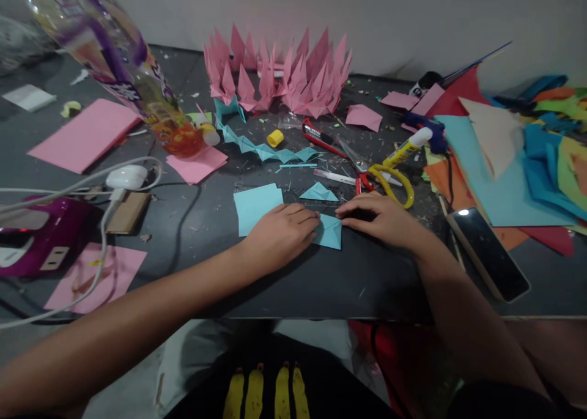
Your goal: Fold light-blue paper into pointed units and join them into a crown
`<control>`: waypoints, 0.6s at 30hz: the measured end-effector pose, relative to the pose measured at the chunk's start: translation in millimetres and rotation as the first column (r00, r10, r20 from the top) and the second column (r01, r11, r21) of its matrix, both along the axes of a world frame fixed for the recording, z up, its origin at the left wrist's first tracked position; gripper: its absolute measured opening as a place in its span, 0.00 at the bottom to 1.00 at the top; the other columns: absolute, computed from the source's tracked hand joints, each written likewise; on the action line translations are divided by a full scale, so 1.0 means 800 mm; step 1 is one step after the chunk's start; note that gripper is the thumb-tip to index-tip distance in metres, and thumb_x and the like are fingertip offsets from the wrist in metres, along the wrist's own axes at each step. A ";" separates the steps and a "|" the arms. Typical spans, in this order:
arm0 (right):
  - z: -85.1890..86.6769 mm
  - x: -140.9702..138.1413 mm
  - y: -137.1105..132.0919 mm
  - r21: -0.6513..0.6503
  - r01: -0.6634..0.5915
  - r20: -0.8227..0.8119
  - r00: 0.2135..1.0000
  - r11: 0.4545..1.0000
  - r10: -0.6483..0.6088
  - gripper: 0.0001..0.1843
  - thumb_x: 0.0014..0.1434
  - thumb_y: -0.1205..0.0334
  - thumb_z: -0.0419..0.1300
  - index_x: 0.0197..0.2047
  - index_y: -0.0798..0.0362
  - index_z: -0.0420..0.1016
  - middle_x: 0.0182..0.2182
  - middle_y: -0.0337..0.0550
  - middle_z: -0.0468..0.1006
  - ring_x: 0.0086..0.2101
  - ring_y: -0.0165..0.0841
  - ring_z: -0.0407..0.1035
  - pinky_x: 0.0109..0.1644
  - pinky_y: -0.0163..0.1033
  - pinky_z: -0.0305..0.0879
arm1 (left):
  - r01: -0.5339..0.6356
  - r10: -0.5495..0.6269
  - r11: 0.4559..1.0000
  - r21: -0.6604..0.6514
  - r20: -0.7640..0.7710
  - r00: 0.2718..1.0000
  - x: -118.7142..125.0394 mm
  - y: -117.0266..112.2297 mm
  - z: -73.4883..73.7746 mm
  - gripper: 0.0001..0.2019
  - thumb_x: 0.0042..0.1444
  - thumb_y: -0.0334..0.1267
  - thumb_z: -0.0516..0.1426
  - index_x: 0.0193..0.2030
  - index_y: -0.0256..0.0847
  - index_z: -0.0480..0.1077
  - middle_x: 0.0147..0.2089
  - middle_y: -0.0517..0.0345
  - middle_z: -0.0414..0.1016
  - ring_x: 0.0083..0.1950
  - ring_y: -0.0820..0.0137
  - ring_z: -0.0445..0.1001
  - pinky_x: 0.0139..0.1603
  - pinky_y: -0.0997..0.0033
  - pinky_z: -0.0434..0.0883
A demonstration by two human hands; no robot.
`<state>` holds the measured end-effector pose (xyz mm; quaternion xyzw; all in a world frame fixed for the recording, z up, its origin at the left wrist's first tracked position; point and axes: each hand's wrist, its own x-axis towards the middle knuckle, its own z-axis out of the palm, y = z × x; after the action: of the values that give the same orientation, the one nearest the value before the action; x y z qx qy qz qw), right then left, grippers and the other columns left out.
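A small light blue folded paper (329, 232) with diagonal creases lies flat on the dark table between my hands. My left hand (283, 234) has its fingers together on the paper's left side, covering that part. At the upper right corner, the thumb and fingers of my right hand (383, 218) pinch the same paper. Just beyond it sits a folded light blue triangle (319, 192). Light blue square sheets (257, 206) lie partly under my left hand. Farther back runs a chain of light blue folded pieces (263, 152).
A ring of pink folded points (316, 92) stands by the wall. Scissors (394, 186), a red cutter (323, 139), a glue stick (408, 148) and a phone (488, 254) lie rightward. Leftward are a bottle (132, 70), pink sheets (87, 134) and a cabled purple power strip (41, 235).
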<state>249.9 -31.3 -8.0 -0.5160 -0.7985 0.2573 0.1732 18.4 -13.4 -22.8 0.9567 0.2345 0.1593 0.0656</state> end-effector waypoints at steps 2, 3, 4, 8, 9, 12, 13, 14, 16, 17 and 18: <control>-0.002 -0.004 0.001 0.042 0.001 0.027 1.000 0.999 -0.002 0.06 0.56 0.61 0.59 0.38 0.48 0.76 0.36 0.41 0.79 0.39 0.36 0.71 0.48 0.47 0.61 | 0.007 -0.006 1.000 -0.019 0.029 1.000 -0.001 0.002 -0.003 0.09 0.60 0.34 0.52 0.44 0.36 0.70 0.46 0.54 0.75 0.46 0.66 0.71 0.44 0.66 0.68; -0.003 -0.006 0.001 0.057 0.004 0.033 0.999 0.998 -0.006 0.05 0.56 0.61 0.59 0.37 0.48 0.76 0.36 0.41 0.79 0.39 0.36 0.70 0.48 0.47 0.61 | 0.009 -0.009 1.000 -0.023 0.035 0.999 -0.001 0.003 -0.004 0.09 0.60 0.35 0.52 0.44 0.36 0.70 0.45 0.54 0.75 0.46 0.66 0.71 0.44 0.66 0.69; -0.004 -0.008 0.001 0.063 0.010 0.030 0.999 0.998 -0.012 0.05 0.56 0.62 0.59 0.36 0.49 0.75 0.35 0.41 0.78 0.39 0.36 0.70 0.47 0.46 0.61 | 0.013 -0.012 1.000 -0.023 0.036 0.999 -0.001 0.003 -0.005 0.09 0.60 0.34 0.52 0.44 0.36 0.70 0.45 0.54 0.75 0.46 0.66 0.71 0.44 0.66 0.69; -0.006 -0.009 0.000 0.070 0.010 0.008 1.000 0.997 -0.011 0.05 0.57 0.63 0.58 0.33 0.50 0.76 0.33 0.41 0.76 0.35 0.33 0.70 0.42 0.42 0.64 | 0.044 -0.044 0.999 0.009 0.020 0.999 0.001 0.003 -0.006 0.10 0.58 0.33 0.53 0.46 0.35 0.69 0.46 0.52 0.73 0.48 0.63 0.70 0.48 0.63 0.69; -0.006 -0.009 -0.001 0.093 -0.004 0.022 1.000 0.996 0.002 0.06 0.57 0.64 0.57 0.32 0.50 0.76 0.33 0.41 0.76 0.35 0.33 0.70 0.42 0.41 0.64 | 0.056 -0.057 0.998 0.021 0.016 0.998 0.001 0.003 -0.006 0.10 0.58 0.32 0.53 0.46 0.35 0.69 0.48 0.51 0.73 0.50 0.63 0.70 0.49 0.62 0.69; -0.001 -0.013 -0.007 0.212 -0.087 0.151 0.987 0.973 0.056 0.09 0.59 0.67 0.55 0.34 0.52 0.77 0.34 0.42 0.76 0.36 0.33 0.69 0.43 0.40 0.64 | 0.097 -0.098 0.994 0.042 0.004 0.995 0.002 0.003 -0.009 0.11 0.58 0.29 0.52 0.46 0.33 0.69 0.49 0.49 0.72 0.51 0.63 0.70 0.51 0.63 0.69; 0.002 -0.017 -0.011 0.245 -0.127 0.221 0.972 0.961 0.072 0.10 0.59 0.68 0.54 0.35 0.53 0.77 0.34 0.43 0.76 0.37 0.34 0.69 0.43 0.40 0.64 | 0.110 -0.110 0.993 0.042 0.003 0.994 0.002 0.003 -0.009 0.11 0.58 0.29 0.52 0.46 0.32 0.69 0.49 0.49 0.73 0.50 0.64 0.71 0.51 0.64 0.69; 0.004 -0.022 -0.016 0.269 -0.169 0.302 0.950 0.948 0.084 0.10 0.59 0.69 0.54 0.36 0.55 0.77 0.35 0.45 0.76 0.36 0.35 0.69 0.42 0.41 0.64 | 0.120 -0.120 0.992 0.044 0.002 0.993 0.002 0.003 -0.010 0.11 0.58 0.29 0.52 0.47 0.31 0.69 0.49 0.48 0.73 0.49 0.65 0.71 0.51 0.65 0.70; 0.006 -0.037 -0.029 0.296 -0.232 0.467 0.881 0.927 0.071 0.11 0.58 0.71 0.53 0.35 0.58 0.77 0.34 0.49 0.77 0.35 0.37 0.69 0.39 0.41 0.64 | 0.132 -0.132 0.990 0.054 0.000 0.991 0.001 0.002 -0.010 0.11 0.59 0.29 0.51 0.48 0.31 0.69 0.50 0.48 0.73 0.49 0.65 0.72 0.51 0.65 0.70; 0.005 -0.045 -0.037 0.318 -0.234 0.535 0.844 0.919 0.030 0.12 0.58 0.72 0.52 0.34 0.59 0.77 0.32 0.50 0.77 0.33 0.37 0.68 0.37 0.42 0.63 | 0.134 -0.135 0.989 0.064 -0.001 0.991 0.001 0.001 -0.010 0.12 0.60 0.30 0.51 0.49 0.32 0.68 0.51 0.47 0.73 0.50 0.65 0.72 0.51 0.64 0.70; 0.003 -0.054 -0.046 0.358 -0.198 0.571 0.820 0.913 -0.045 0.13 0.59 0.71 0.51 0.34 0.60 0.77 0.33 0.52 0.77 0.32 0.38 0.68 0.36 0.42 0.62 | 0.133 -0.133 0.989 0.071 -0.005 0.991 0.000 0.000 -0.009 0.12 0.60 0.30 0.51 0.49 0.32 0.69 0.52 0.46 0.72 0.51 0.64 0.72 0.51 0.64 0.70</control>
<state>206.9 -67.9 -5.3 -0.4889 -0.8693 -0.0703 0.0193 18.6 -13.8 -29.9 0.9720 0.1644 0.1627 0.0417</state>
